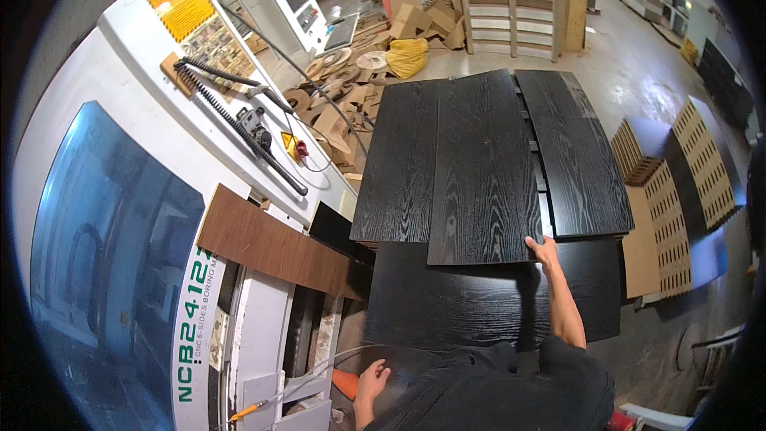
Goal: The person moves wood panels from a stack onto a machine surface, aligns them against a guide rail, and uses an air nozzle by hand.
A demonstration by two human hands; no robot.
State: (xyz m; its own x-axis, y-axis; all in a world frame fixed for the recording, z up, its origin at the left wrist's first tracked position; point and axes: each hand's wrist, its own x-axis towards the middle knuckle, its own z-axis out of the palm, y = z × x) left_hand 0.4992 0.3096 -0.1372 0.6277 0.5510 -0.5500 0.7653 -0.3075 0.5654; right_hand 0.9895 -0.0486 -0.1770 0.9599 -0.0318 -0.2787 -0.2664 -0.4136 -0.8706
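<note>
My right hand [543, 249] grips the near right corner of a black wood-grain panel [482, 179], thumb on top. This panel lies between a left black panel [398, 161] and a right black panel [583, 173], its near edge sticking out past theirs. A gap with pale and dark bits shows along its right side. Below it, nearer to me, a wide black panel [449, 305] lies crosswise. My left hand [373, 378] hangs low beside the machine, fingers loosely bent, with nothing seen in it. An orange object [345, 383] is just beside it.
A white CNC boring machine [143, 66] with a blue window [114, 239] stands at left. A brown panel [269, 239] rests on its bed, near an air gun with a yellow body [247, 411]. Stacked boards [664, 221] stand at right; cardboard scraps [413, 21] lie beyond.
</note>
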